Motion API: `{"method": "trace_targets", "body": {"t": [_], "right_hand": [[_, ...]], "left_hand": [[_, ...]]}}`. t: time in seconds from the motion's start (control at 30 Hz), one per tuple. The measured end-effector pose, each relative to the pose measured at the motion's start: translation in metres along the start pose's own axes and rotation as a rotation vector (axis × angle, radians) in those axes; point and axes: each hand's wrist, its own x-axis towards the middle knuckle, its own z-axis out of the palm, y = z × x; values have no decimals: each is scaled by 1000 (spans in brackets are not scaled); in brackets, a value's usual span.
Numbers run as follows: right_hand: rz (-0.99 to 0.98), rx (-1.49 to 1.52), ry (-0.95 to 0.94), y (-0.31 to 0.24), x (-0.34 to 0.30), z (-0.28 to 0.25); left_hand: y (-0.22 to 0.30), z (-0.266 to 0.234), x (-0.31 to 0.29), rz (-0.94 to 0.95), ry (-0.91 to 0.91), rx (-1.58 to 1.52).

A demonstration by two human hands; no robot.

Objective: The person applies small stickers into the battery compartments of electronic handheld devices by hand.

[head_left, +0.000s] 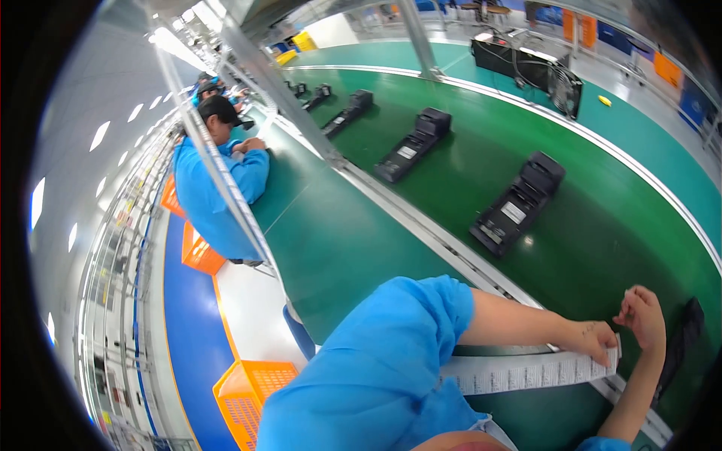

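Note:
A long white strip of printed labels (pixel 538 373) lies across the near bench edge and the metal rail. My left hand (pixel 590 340) grips the strip's right end, thumb and fingers closed on it. Just right of it, my right hand (pixel 644 319) is raised over the green belt with its fingers curled together. Anything pinched in those fingers is too small to make out. Beyond my hands, a black handheld device (pixel 519 203) with a white label rests on the belt. Another dark device (pixel 681 346), partly in shadow, lies beside my right forearm.
More black devices (pixel 414 146) sit in a row along the green belt (pixel 444 210). A metal post (pixel 278 83) rises from the rail. At left, a person in blue (pixel 218 180) works at the bench. Orange crates (pixel 252 395) stand on the floor; a black fan unit (pixel 526 71) is across the belt.

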Motion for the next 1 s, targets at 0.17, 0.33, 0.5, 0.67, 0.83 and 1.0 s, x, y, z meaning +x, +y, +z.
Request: {"method": "trace_targets", "body": {"t": [0.17, 0.33, 0.5, 0.67, 0.83, 1.0], "right_hand": [[37, -248, -41, -8, 17, 11], [131, -240, -92, -1, 28, -7], [48, -130, -41, -17, 6, -5], [81, -369, -41, -8, 11, -4], [40, -278, -111, -7, 10, -15], [-42, -220, -164, -15, 1, -15]], "left_hand": [[0, -13, -11, -23, 11, -35], [16, -12, -9, -101, -20, -49], [27, -2, -8, -189, -13, -238], [26, 1, -8, -244, 9, -263], [26, 5, -3, -235, 3, -239], [25, 5, -2, -206, 29, -251]]}}
